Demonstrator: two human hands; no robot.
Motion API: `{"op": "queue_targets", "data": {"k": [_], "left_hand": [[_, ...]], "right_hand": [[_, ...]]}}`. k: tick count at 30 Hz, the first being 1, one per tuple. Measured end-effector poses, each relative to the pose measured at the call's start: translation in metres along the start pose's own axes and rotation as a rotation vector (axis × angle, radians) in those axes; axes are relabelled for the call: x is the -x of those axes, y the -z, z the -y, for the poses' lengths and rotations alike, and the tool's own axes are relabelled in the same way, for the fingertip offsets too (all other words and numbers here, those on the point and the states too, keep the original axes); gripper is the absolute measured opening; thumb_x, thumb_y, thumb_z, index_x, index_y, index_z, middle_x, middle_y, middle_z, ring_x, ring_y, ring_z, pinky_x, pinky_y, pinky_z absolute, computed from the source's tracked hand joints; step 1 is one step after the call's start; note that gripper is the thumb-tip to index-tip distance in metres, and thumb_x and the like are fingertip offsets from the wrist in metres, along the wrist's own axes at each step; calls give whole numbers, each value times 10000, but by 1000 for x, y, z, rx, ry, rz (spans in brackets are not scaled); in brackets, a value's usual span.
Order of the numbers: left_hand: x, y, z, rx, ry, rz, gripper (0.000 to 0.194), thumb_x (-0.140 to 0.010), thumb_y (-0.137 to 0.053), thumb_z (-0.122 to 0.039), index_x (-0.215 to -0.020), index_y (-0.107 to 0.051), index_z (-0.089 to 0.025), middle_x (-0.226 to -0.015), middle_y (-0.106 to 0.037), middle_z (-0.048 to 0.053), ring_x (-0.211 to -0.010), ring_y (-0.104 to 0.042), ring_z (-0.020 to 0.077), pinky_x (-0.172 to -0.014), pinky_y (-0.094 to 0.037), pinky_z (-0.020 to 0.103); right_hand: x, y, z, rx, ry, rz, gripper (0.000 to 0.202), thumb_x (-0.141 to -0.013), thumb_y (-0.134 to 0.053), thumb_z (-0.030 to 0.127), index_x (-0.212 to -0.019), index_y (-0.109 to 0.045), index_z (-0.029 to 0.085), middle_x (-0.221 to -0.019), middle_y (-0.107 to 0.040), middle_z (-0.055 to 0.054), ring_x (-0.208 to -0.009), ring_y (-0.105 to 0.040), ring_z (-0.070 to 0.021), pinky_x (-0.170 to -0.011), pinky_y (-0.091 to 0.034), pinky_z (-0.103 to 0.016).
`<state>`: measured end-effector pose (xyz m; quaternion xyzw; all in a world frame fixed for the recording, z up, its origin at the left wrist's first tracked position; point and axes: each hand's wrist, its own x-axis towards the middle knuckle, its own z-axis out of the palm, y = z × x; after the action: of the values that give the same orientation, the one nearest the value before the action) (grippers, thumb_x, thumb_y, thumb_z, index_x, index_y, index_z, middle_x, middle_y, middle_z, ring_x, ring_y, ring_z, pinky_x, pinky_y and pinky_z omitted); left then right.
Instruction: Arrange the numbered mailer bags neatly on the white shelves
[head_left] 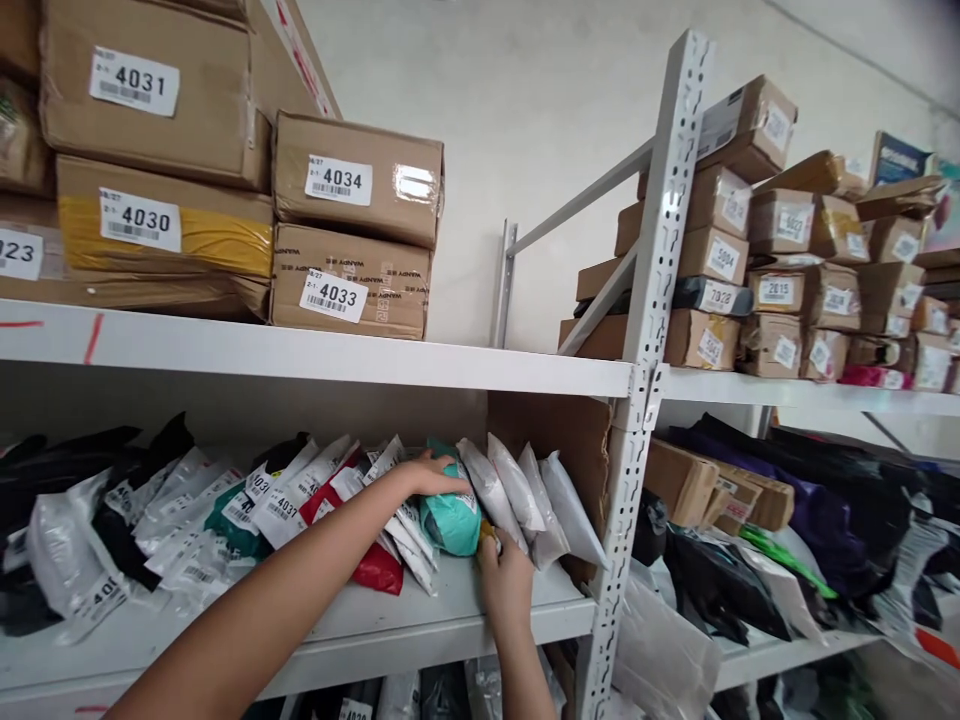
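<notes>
On the middle shelf, a teal plastic parcel [450,522] leans in a row of mailing bags. My left hand [435,475] lies across its upper part, fingers curved over it. Just right of and below that, my right hand [507,580] has its fingers closed on a small yellow parcel [487,532], mostly hidden by the fingers and the teal one. White padded parcels [517,485] lean to the right of both hands. To the left are a red parcel [377,570] and several white labelled bags [289,505].
A white shelf edge [315,362] runs above my hands, carrying numbered cardboard boxes [352,180]. A perforated upright post [637,420] stands to the right, beside a brown cardboard panel [559,425]. Beyond it, another rack holds small boxes [787,220] and dark bags [817,510].
</notes>
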<state>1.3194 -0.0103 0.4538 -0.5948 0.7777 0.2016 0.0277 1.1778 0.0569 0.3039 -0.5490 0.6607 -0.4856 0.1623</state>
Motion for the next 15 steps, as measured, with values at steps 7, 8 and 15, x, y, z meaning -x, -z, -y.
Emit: {"op": "queue_targets", "data": {"k": [7, 8, 15], "left_hand": [[-7, 4, -18, -97, 31, 56, 1006, -647, -782, -524, -1535, -358, -315, -1695, -130, 93, -1487, -284, 438, -1184, -359, 462], [-5, 4, -17, -107, 28, 54, 991, -648, -780, -519, -1529, -371, -322, -1696, -121, 94, -1486, -290, 435, -1184, -357, 470], [-14, -14, -23, -106, -12, -5, 995, -519, -858, -501, -1425, -540, -242, -1672, -183, 159, -1417, -372, 511, -1115, -416, 609]], "right_hand": [[-4, 4, -5, -97, 55, -72, 592, -651, -390, 502, -904, -733, 91, -696, -692, -137, -653, -624, -289, -631, -461, -371], [-4, 5, -5, -103, 27, -104, 585, -656, -370, 512, -863, -731, 100, -643, -665, -123, -624, -608, -282, -615, -453, -370], [0, -7, -5, -84, -14, -175, 471, -758, -378, 472, -822, -700, 135, -739, -711, -153, -704, -644, -306, -649, -478, -374]]}}
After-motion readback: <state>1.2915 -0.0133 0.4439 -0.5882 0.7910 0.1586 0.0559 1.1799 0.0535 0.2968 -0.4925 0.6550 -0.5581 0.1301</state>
